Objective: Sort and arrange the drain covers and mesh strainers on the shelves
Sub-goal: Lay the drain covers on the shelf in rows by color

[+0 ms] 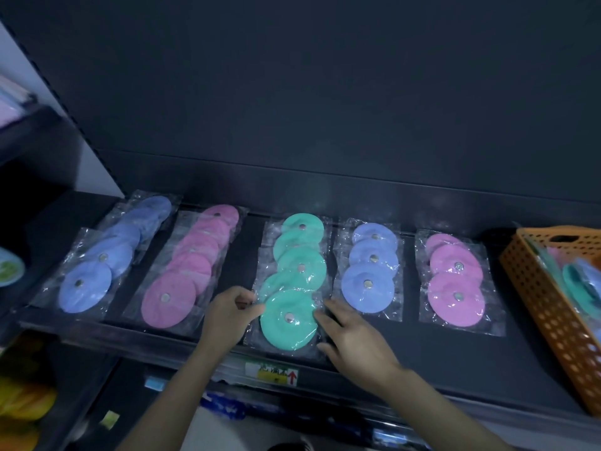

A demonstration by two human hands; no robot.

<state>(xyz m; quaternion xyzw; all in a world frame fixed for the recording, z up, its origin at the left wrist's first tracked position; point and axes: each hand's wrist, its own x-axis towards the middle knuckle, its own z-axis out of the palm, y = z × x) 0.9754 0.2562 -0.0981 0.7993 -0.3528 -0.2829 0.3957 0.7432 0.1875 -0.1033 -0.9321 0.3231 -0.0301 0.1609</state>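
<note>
Head view: the bagged front green cover (287,317) lies at the shelf (406,349) edge, nearest in its row, between a pink row (182,278) and a blue row (370,271). Left hand (231,309) curls onto the bag's left edge, apparently pinching it; right hand (353,336) is nearly flat, fingers straight against the bag's right side, gripping nothing. Best bet: square the bag between both hands, slide rather than lift, and match the overlap behind.

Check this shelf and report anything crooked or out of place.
The far-left blue row and the pink row beside it look slanted, trailing leftward toward the front edge, while the green row runs straight.
</note>
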